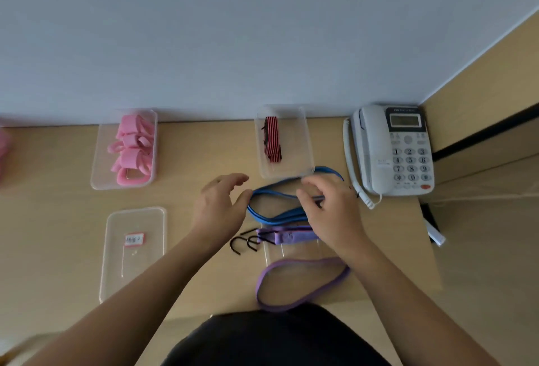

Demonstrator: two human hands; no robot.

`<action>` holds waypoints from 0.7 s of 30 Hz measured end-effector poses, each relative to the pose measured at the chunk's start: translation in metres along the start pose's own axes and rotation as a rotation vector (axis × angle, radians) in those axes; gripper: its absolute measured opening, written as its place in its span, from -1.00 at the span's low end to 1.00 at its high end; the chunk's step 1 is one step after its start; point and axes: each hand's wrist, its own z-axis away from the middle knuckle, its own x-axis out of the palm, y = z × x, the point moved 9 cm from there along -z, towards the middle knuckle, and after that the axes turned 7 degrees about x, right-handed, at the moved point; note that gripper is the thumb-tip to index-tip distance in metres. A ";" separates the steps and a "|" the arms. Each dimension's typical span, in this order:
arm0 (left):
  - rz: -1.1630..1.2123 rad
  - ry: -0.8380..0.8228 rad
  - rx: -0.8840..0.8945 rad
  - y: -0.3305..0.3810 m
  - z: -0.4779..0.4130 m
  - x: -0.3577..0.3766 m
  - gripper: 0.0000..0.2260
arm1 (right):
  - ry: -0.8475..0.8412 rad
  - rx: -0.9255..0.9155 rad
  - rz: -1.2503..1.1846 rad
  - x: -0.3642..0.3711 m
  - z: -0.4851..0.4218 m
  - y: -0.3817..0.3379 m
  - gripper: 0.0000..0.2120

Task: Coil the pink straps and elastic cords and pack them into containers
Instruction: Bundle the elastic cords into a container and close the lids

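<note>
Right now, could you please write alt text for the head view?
On a wooden desk, the right hand pinches a looped blue elastic cord while the open left hand is beside its other end. Behind stand a container of coiled pink straps and a second container holding a red-and-black striped cord.

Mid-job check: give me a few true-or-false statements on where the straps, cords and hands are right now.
1. The pink straps lie in the left container. True.
2. The blue cord is already packed away. False: it lies outside the containers, right hand gripping it.
3. The striped cord sits in the right container, beside the telephone. True.
4. The left hand holds the purple cord. False: that cord lies loose; the left hand is open by the blue cord.
</note>
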 end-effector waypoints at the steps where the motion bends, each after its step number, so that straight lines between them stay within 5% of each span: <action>1: -0.005 -0.001 0.013 -0.002 0.013 -0.001 -0.76 | -0.029 -0.019 0.050 0.001 0.018 0.006 -0.74; 6: -0.005 -0.056 0.010 -0.017 0.070 0.004 -0.76 | -0.330 -0.051 0.334 0.035 0.088 0.033 -0.34; 9: -0.004 -0.074 -0.006 -0.023 0.091 0.006 -0.79 | -0.307 -0.046 0.570 0.044 0.095 0.041 -0.23; 15: -0.003 -0.118 -0.041 -0.038 0.118 0.010 -0.78 | -0.131 -0.026 0.731 0.048 0.083 0.038 -0.59; 21: 0.201 -0.146 -0.229 -0.057 0.139 0.008 -0.89 | -0.114 0.015 0.515 0.043 0.105 0.035 -0.80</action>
